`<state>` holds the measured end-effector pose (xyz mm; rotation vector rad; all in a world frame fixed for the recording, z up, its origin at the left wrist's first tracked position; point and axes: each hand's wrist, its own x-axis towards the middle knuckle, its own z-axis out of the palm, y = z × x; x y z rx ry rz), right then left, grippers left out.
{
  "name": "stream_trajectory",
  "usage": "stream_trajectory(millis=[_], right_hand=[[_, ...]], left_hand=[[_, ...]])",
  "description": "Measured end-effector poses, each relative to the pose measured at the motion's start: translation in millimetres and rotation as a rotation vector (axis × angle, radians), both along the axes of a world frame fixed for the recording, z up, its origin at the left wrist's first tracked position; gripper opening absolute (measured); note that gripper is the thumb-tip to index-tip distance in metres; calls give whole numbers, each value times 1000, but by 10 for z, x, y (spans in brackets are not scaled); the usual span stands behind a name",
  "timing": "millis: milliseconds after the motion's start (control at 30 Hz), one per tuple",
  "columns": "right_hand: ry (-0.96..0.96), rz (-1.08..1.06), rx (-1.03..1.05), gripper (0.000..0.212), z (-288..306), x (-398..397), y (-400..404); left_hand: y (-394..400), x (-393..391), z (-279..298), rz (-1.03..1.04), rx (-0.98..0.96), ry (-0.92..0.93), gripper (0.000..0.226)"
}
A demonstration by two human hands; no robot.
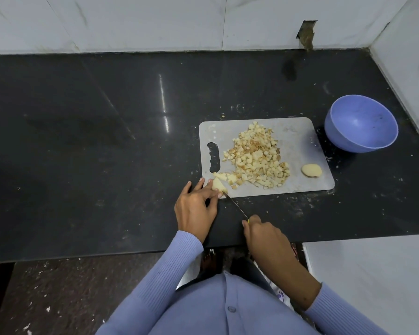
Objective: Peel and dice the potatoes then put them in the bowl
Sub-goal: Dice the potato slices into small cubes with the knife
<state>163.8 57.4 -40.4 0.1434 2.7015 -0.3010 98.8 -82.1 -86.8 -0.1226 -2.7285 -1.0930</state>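
L fingertips (212,187) press down on a pale potato piece (218,184) at the near-left corner of the cutting board (298,151), fingers curled over it and pinning it, thumb tucked alongside; the left hand (195,209) sits partly on the board edge, partly over the dark counter (94,141). R hand (264,234) is closed round the knife (235,205) handle, only a bit of yellow showing at the knuckles; the thin blade runs up and left w/ its tip at the potato piece, just beside the L fingertips. Can't tell if the edge is into the potato or only touching it. Next out, a few bigger chunks lie just behind the held piece, then a big heap of diced potato (259,157) fills the middle of the board, some cubes browned. A rounded potato end (311,170) lies alone nr the board's right edge, apart from the heap. Board is grey w/ a handle slot on its left side. A blue bowl (361,124) stands on the counter just off the board's far-right corner, tilted toward the camera, no potato seen inside. Small white scraps dot the counter round the board. Both arms in light blue ribbed sleeves (172,269). White tiled wall (155,22) behind the counter.
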Motion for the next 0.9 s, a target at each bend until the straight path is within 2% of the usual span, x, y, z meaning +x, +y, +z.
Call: stream_trajectory(millis=[400, 533, 700, 900], right_hand=[[-4, -26, -62, 26, 29, 22, 78], [85, -49, -106, 29, 45, -1, 114], [139, -31, -185, 32, 94, -109, -20], [109, -3, -173, 40, 38, -311, -151]], left_hand=[[0, 21, -24, 22, -27, 27, 8], [-34, 0, -41, 5, -38, 29, 6], [-101, 38, -74, 82, 72, 34, 8], [-92, 7, -58, 118, 110, -55, 6]])
